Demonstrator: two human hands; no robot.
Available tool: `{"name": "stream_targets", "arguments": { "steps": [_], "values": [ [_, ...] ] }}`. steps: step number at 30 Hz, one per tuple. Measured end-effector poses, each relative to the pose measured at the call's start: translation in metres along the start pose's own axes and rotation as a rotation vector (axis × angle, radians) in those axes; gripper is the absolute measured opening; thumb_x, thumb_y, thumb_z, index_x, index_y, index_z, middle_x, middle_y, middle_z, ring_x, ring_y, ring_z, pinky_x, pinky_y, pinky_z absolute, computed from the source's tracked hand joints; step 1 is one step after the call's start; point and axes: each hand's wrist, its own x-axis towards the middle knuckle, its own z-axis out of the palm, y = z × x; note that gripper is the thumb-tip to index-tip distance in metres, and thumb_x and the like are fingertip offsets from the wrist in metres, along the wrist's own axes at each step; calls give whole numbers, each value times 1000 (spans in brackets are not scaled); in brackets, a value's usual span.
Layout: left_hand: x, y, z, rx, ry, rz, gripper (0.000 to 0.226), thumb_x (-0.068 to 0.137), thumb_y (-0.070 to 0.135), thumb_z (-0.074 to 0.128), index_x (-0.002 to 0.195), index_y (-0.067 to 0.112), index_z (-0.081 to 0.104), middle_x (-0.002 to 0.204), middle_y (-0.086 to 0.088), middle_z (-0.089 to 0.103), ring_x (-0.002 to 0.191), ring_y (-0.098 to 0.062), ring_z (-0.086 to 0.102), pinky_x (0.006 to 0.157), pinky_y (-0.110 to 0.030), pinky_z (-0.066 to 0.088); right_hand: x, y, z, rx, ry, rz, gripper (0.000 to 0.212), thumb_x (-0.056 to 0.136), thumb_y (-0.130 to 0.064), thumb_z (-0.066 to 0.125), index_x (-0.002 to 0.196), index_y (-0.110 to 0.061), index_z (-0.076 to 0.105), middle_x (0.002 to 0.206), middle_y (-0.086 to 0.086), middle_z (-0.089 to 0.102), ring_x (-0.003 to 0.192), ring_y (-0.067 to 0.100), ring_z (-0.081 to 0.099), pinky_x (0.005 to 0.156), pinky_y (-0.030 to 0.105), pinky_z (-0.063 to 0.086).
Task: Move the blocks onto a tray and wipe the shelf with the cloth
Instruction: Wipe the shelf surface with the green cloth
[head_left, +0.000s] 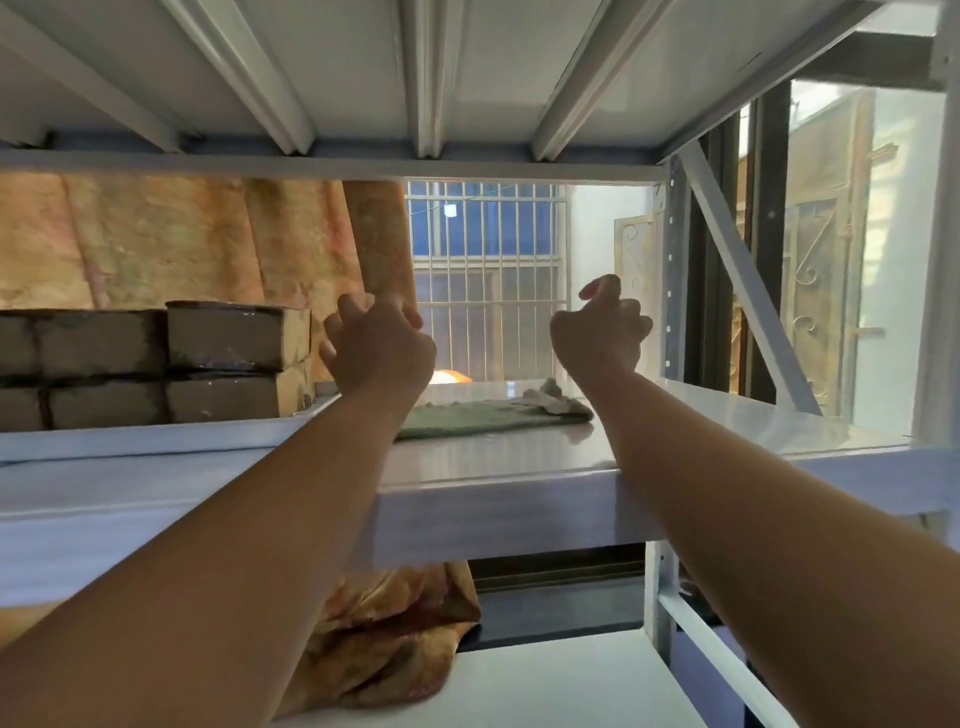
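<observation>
Two bare arms reach over the shelf's (498, 467) front edge, the left hand (379, 345) and right hand (602, 332) raised above it, fingers loosely curled, each grip empty. Beyond them the green cloth (483, 418) lies mid-shelf. The brown blocks (156, 364) sit stacked at the shelf's left end.

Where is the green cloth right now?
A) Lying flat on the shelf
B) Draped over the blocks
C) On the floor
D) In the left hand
A, the green cloth lies flat on the shelf, below both empty hands and right of the blocks.
</observation>
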Motion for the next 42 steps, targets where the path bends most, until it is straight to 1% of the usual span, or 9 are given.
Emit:
{"name": "stream_targets", "arguments": {
  "steps": [5,10,18,23,27,31,35,38,42],
  "values": [
    [0,0,7,42,-98,114,27,87,17,42,99,14,66,114,-10,58,109,-32,50,97,-45,41,-12,-2,14,-177,-443,-385,35,86,-17,48,121,-20,52,122,8,58,117,26,47,92,33,37],
    [-2,-8,13,199,-590,209,25,87,15,47,105,10,63,108,-11,64,97,-25,59,83,-36,50,-27,-3,13,-556,-1050,-499,42,100,-35,33,133,-18,51,143,6,45,127,23,43,104,35,29],
    [-12,3,5,516,-1086,375,57,99,44,10,146,17,27,152,-7,31,138,-20,30,114,-34,18,-38,-16,3,-759,-1194,-425,51,102,-41,12,146,-21,30,149,7,35,134,22,35,104,33,24],
    [-16,9,4,546,-1109,410,54,101,36,8,147,12,22,153,-8,29,139,-19,28,113,-30,15,-42,-19,-2,-817,-1189,-392,53,102,-42,9,151,-23,14,157,4,20,142,21,20,109,32,16],
    [-12,8,3,493,-1145,381,49,103,26,16,143,1,28,149,-14,33,117,6,47,108,-24,21,-44,-18,-9,-783,-1206,-335,56,100,-48,9,151,-26,10,157,4,17,143,22,17,110,35,15],
    [-11,4,-6,475,-1058,393,51,97,44,29,132,12,47,135,-7,51,117,-19,49,94,-28,34,-45,-17,-17,-790,-1210,-286,57,98,-52,14,150,-27,17,156,4,22,142,23,21,111,39,15],
    [1,-19,-17,361,-831,412,36,92,36,46,121,17,56,134,-5,52,112,-21,50,86,-27,38,-46,-26,-13,-807,-1135,-316,53,99,-42,29,135,-8,48,139,14,48,127,27,46,108,41,33],
    [10,-34,-26,256,-608,479,27,91,25,46,112,19,62,120,-5,62,94,-17,53,70,-24,38,-57,-43,-4,-662,-1013,-513,48,101,-34,32,142,-10,39,151,11,34,137,26,33,110,35,23],
    [9,-51,-25,149,-428,485,24,88,17,48,104,19,64,109,-4,68,92,-20,59,74,-28,43,-82,-54,22,-535,-1211,-528,55,99,-47,22,146,-20,30,152,9,32,137,25,31,108,34,23]
  ]
}}
